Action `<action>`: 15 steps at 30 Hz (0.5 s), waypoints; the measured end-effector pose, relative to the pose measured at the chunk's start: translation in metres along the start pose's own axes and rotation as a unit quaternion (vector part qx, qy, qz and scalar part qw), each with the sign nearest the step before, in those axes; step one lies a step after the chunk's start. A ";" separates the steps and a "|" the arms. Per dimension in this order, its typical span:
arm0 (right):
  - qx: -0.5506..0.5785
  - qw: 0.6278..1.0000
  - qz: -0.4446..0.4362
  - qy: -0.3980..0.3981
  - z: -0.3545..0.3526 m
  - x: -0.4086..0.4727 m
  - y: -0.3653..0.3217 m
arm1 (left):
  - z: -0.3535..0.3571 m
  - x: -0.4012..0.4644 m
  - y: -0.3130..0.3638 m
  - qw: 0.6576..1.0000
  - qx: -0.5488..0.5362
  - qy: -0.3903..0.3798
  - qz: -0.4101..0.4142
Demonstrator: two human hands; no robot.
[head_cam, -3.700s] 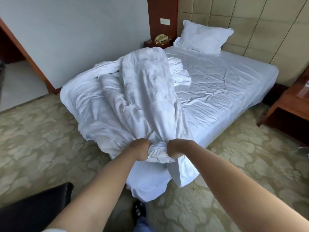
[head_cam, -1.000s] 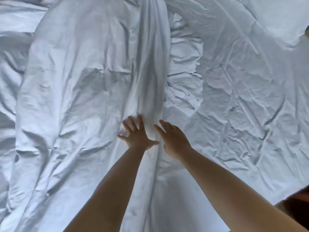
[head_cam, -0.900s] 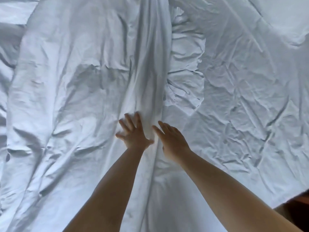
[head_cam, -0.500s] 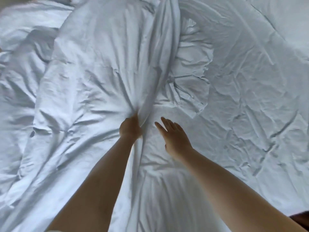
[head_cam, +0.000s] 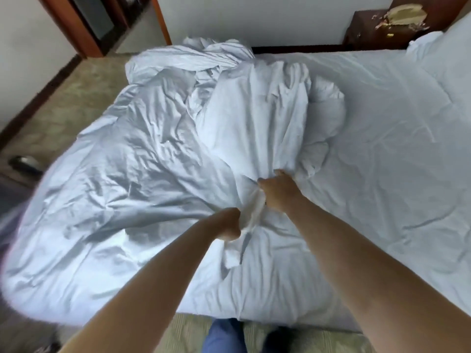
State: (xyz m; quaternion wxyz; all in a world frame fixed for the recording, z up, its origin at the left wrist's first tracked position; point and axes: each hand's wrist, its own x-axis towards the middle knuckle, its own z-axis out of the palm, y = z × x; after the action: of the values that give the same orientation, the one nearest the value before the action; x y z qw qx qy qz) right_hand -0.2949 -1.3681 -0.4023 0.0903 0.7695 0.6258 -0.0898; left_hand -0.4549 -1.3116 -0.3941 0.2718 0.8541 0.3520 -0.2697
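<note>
A crumpled white duvet (head_cam: 142, 159) lies heaped over the left half of the bed, spilling past its left edge. My left hand (head_cam: 228, 224) grips a gathered bunch of the duvet's fabric, pulled up off the bed. Just beyond it my right hand (head_cam: 279, 191) holds the same bunched fold where the cloth rises into a ridge. The fitted white sheet (head_cam: 382, 138) on the right half of the bed is bare and lightly creased.
A dark wooden nightstand (head_cam: 374, 31) stands at the top right beside a white pillow (head_cam: 433, 47). Patterned carpet (head_cam: 76, 98) runs along the bed's left side, with a doorway (head_cam: 107, 24) at the top left. My legs and shoes show below the bed's near edge.
My view has pulled back from the bed. My left hand went from flat on the duvet to gripping it and drew it toward me. My right hand, open before, now holds the fold.
</note>
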 end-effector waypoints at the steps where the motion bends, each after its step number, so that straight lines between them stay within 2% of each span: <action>1: 0.019 1.000 0.013 0.004 -0.009 -0.008 -0.005 | 0.006 -0.009 0.001 1.000 0.002 0.020 -0.010; 4: 0.072 0.996 0.023 0.042 -0.032 -0.029 -0.025 | 0.028 -0.028 0.009 0.995 0.002 0.090 -0.049; 5: 0.100 0.994 0.029 0.045 -0.037 -0.035 -0.030 | 0.035 -0.032 0.015 0.989 -0.018 0.137 -0.060; 8: 0.161 0.985 0.052 0.014 -0.046 -0.051 -0.043 | 0.046 -0.038 0.025 0.932 -0.100 0.333 -0.100; 9: 0.164 0.985 0.052 0.003 -0.045 -0.059 -0.045 | 0.047 -0.040 0.025 0.913 -0.114 0.376 -0.109; 10: 0.157 0.986 0.050 -0.003 -0.042 -0.067 -0.046 | 0.047 -0.041 0.023 0.909 -0.112 0.385 -0.113; 13: 0.103 0.994 0.040 -0.004 -0.029 -0.097 -0.048 | 0.048 -0.059 0.018 0.954 0.013 0.282 -0.097; 15: 0.078 0.996 0.035 -0.015 -0.017 -0.120 -0.051 | 0.057 -0.080 0.020 0.964 0.088 0.237 -0.079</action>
State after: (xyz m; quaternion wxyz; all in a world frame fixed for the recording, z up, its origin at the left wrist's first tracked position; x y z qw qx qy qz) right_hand -0.3690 -1.4673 -0.3566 0.0421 0.7941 0.5882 -0.1470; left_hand -0.5037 -1.3970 -0.3766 0.0818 0.8837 0.4474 -0.1102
